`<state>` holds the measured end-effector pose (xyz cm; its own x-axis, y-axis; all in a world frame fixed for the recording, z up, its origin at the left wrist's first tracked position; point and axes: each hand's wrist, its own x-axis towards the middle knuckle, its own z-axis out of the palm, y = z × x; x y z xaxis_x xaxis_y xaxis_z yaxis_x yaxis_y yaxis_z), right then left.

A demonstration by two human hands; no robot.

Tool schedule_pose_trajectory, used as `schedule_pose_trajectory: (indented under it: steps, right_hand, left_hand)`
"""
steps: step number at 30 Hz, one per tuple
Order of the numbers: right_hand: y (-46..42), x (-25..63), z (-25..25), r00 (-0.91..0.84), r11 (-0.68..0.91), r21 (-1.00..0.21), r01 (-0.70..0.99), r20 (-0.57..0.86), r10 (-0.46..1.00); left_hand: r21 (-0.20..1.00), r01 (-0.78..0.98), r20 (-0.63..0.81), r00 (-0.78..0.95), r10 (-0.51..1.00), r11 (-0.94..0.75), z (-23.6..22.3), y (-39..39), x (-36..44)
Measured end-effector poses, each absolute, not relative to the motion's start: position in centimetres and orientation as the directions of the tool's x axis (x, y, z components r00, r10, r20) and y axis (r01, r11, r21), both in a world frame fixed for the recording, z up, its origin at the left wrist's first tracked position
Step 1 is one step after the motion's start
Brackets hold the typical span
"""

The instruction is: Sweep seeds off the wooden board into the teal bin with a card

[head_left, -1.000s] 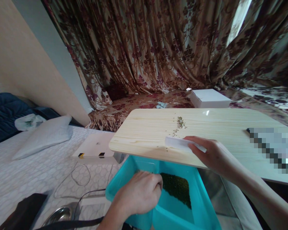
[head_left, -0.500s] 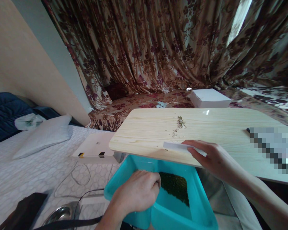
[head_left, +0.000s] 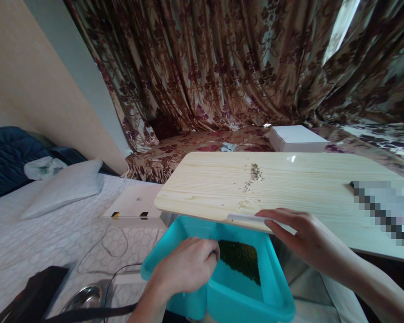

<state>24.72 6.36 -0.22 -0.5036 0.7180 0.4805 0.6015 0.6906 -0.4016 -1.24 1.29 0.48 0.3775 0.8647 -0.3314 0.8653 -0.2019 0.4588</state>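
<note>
My left hand (head_left: 190, 264) is closed on the middle divider of a turquoise two-part tub (head_left: 252, 305), just below the table's near edge. Small dark green grains, perhaps mung beans, lie as a heap (head_left: 240, 258) in the right compartment. Between the thumb and fingers of my right hand (head_left: 296, 229) is a thin white strip (head_left: 244, 218), lying along the edge of the pale wooden table (head_left: 309, 197). A small pile of grains and bits (head_left: 255, 172) is scattered on the tabletop beyond the strip.
A dark-edged, pixelated device (head_left: 387, 206) lies at the table's right. Behind the table sits a white box (head_left: 298, 138). On the bed at left are a flat white box (head_left: 134, 204), a pillow (head_left: 63, 186), a cable (head_left: 114, 242) and a metal bowl (head_left: 85, 298).
My right hand has drawn the white strip toward me to the table's near edge. The tub and my left hand have shifted slightly left in view.
</note>
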Motion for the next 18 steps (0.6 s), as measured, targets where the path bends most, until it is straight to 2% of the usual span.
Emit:
schedule_pose_trajectory:
  steps: [10, 18]
  right_hand:
    - [9.7, 22.1, -0.5, -0.501, 0.714, -0.281, 0.642, 0.551, 0.667]
    - [8.2, 22.6, -0.1, -0.549, 0.724, -0.370, 0.583, 0.478, 0.686]
  left_hand:
    - [0.442, 0.884, -0.345, 0.326, 0.880, -0.154, 0.5, 1.3, -2.4]
    - [0.438, 0.886, -0.334, 0.318, 0.887, -0.153, 0.6, 1.3, -2.8]
